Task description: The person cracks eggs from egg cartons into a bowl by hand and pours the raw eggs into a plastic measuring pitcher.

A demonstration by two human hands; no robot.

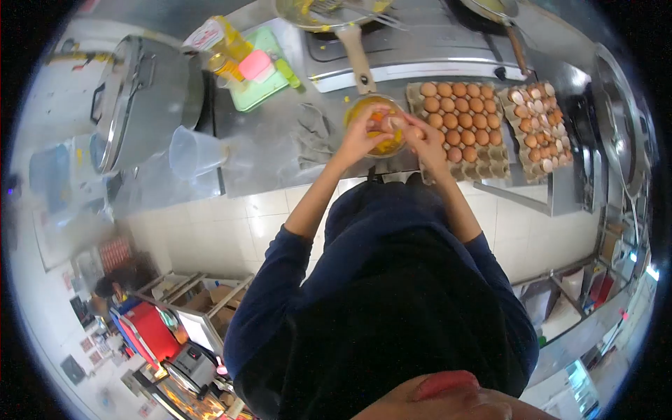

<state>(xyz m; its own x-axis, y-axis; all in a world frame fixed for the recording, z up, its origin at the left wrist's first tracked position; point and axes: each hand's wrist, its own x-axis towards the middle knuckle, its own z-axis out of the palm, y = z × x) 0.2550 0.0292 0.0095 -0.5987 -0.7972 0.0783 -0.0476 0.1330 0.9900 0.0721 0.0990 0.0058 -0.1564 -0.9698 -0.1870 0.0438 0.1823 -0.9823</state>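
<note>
Both hands meet over a round bowl (pixel 383 152) of yellow-orange beaten or broken egg near the counter's front edge. My left hand (pixel 357 142) has its fingers curled round a cracked eggshell (pixel 393 124), pale on the inside. From the other side, my right hand (pixel 428 148) grips the shell too, fingers bent close to the left fingertips. Whether each hand has its own half is too small to tell. Just to the right, a cardboard tray (pixel 483 170) holds rows of brown eggs (pixel 465 120), with bare cups along its front.
A second tray (pixel 516 150) of broken shells stands farther right. Behind the bowl, a pan (pixel 355 59) rests on the stove. To the left lie a grey cloth (pixel 313 133), a clear plastic jug (pixel 192 155), a green board (pixel 250 96) with bottles, and a large metal pot (pixel 157 91).
</note>
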